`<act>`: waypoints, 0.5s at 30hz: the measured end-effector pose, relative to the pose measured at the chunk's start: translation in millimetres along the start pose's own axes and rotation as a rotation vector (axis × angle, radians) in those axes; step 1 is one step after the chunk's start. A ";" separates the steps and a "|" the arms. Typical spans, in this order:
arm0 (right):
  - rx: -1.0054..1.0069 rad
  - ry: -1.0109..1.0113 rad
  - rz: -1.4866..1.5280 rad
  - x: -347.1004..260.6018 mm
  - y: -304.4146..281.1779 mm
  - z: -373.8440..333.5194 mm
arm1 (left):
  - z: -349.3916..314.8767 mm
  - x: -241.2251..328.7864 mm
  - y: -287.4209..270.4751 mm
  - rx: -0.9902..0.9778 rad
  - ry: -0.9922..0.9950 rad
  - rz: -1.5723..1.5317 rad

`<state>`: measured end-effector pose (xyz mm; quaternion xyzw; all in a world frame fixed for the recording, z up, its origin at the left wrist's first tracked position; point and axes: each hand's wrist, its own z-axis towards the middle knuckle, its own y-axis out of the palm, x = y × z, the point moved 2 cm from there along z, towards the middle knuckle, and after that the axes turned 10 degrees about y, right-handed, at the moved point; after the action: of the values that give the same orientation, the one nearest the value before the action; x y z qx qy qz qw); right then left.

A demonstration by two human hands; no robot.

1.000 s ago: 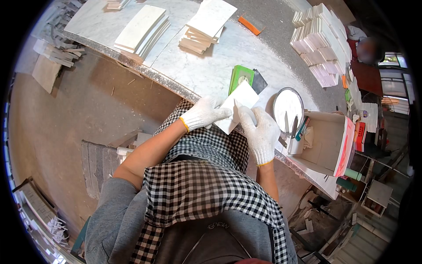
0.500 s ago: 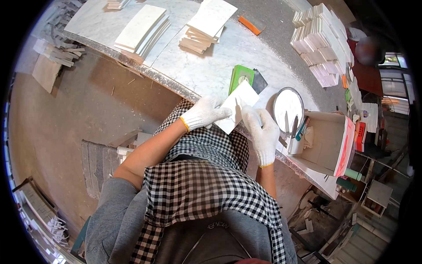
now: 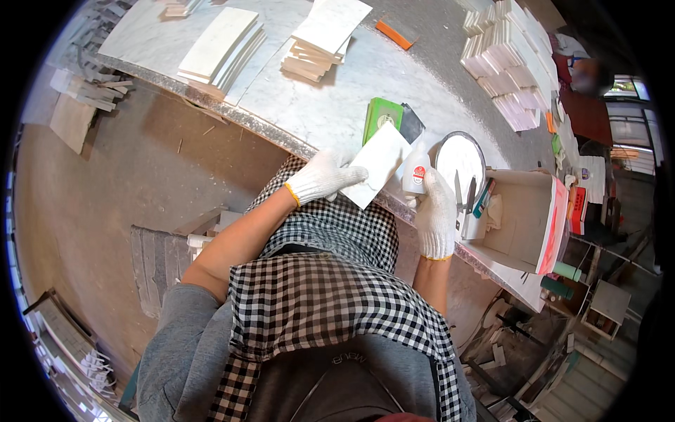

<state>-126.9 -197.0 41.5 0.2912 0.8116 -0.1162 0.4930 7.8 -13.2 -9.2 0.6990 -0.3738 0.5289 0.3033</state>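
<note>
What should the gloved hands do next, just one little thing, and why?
I'd probably rest the small white bottle on the table and let it go. The right hand has the bottle beside the white tile, so only the left hand grips the tile, by its left side. A free right hand could perhaps help steady it.

Red printed label (image 3: 419,173) on white bottle (image 3: 418,162)

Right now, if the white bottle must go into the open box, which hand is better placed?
Probably the right hand: it holds the white bottle, nearer the open box; the left hand, farther off, grips the white tile.
</note>
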 end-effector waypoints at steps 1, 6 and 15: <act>0.020 0.002 0.012 0.5 -1.0 0.3 | -0.7 1.2 -0.1 0.004 0.001 -0.007; 0.071 -0.024 0.012 -1.8 0.7 -2.0 | -0.6 1.3 0.3 0.013 0.014 -0.025; 0.080 -0.193 -0.102 -13.0 5.5 -8.6 | -0.6 0.5 0.4 0.012 0.013 -0.018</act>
<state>-125.5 -193.1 57.5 0.2566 0.7688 -0.2008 0.5503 7.2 -13.0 -8.5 0.7006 -0.3622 0.5329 0.3065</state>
